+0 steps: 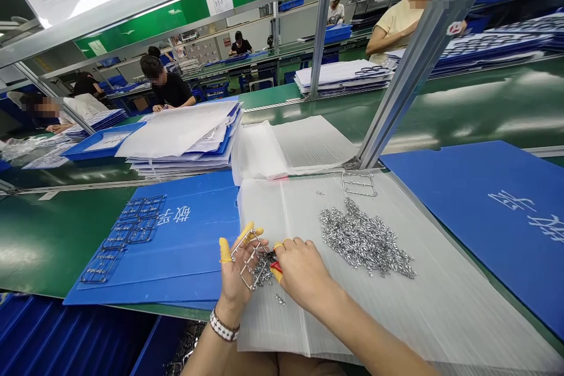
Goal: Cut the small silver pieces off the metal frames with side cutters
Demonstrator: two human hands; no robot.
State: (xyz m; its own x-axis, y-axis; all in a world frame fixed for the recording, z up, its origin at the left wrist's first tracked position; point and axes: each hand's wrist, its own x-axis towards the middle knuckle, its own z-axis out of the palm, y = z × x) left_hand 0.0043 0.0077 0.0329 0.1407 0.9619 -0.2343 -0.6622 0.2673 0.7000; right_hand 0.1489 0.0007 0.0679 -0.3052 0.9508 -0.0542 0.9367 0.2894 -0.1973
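My left hand (pixel 238 273), with yellow finger covers and a beaded bracelet at the wrist, holds a small silver wire frame (pixel 251 260) between thumb and fingers. Closed around red-handled pliers (pixel 276 265) is my right hand (pixel 302 270), also with yellow covers on its fingers. The pliers' dark tip is close to the frame's right side; whether it touches cannot be made out. Beneath both hands lies a little heap of shiny metal pieces (pixel 263 273), partly hidden. A much larger pile of the same silver pieces (pixel 363 238) spreads to the right.
White foam sheeting (pixel 308 317) covers the work surface. Several finished-looking wire frames (pixel 127 223) lie on a blue board (pixel 194 258) at left. Another frame (pixel 359 183) rests behind the big pile. A metal post (pixel 396 82) rises behind, near stacked sheets (pixel 185 135). Other people sit further back.
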